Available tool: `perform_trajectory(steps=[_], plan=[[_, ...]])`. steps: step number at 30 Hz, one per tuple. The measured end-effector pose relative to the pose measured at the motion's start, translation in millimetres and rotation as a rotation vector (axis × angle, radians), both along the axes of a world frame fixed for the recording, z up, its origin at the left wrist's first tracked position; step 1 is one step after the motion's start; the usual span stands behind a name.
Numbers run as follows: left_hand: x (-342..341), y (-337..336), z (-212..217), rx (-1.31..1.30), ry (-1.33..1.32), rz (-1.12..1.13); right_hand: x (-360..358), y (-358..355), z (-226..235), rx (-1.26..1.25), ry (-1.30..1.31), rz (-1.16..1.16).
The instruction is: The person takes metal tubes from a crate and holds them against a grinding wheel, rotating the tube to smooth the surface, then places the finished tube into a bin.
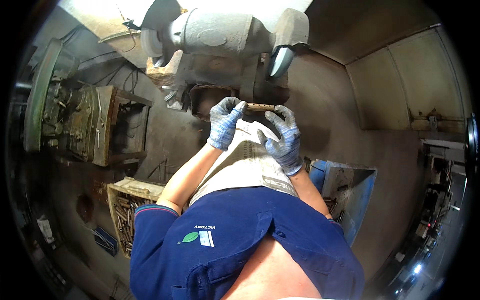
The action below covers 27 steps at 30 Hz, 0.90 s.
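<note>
A short brassy metal rod with a row of small dark holes spans the gap between my two gloved hands, lying nearly level. My left hand pinches its left end between thumb and fingers. At the opposite end, the fingertips of my right hand hold the rod, while that hand's thumb stands away from it. Both gloves are blue-white knit with grey coated fingers. Just beyond the hands is a grey bench grinder, with a pale wheel on its left side. A printed paper sheet covers my lap.
A wooden crate full of metal rods stands by my left arm. A blue metal bin with some parts sits at my right. Left of the grinder is a greenish machine on a stand; a metal cabinet lies far right.
</note>
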<state>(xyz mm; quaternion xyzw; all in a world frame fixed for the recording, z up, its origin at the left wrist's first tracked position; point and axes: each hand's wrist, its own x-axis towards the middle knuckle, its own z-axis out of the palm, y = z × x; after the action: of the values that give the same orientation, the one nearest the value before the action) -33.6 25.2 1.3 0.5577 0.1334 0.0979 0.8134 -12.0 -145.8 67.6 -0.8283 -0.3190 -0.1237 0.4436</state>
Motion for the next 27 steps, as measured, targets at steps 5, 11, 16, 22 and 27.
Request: perform_trajectory(steps=[5, 11, 16, 22, 27], plan=[[19.9, 2.1, 8.9, -0.096, 0.042, -0.096, 14.9, -2.9, -34.4, 0.361, 0.326, 0.03], [44.6, 7.4, 6.3, -0.151, 0.018, -0.246, 25.5, -10.2, -51.9, 0.447, 0.388, -0.097], [69.0, 7.1, -22.0, -0.038, 0.017, -0.263, 42.9, -21.3, -70.5, 0.323, 0.315, -0.099], [99.0, -5.5, -34.1, 0.048, 0.057, -0.163, 70.1, -23.7, -90.3, 0.428, 0.421, -0.091], [118.5, -18.9, -38.8, -0.066, 0.132, -0.1, 96.3, -27.3, -98.3, 0.388, 0.465, -0.112]])
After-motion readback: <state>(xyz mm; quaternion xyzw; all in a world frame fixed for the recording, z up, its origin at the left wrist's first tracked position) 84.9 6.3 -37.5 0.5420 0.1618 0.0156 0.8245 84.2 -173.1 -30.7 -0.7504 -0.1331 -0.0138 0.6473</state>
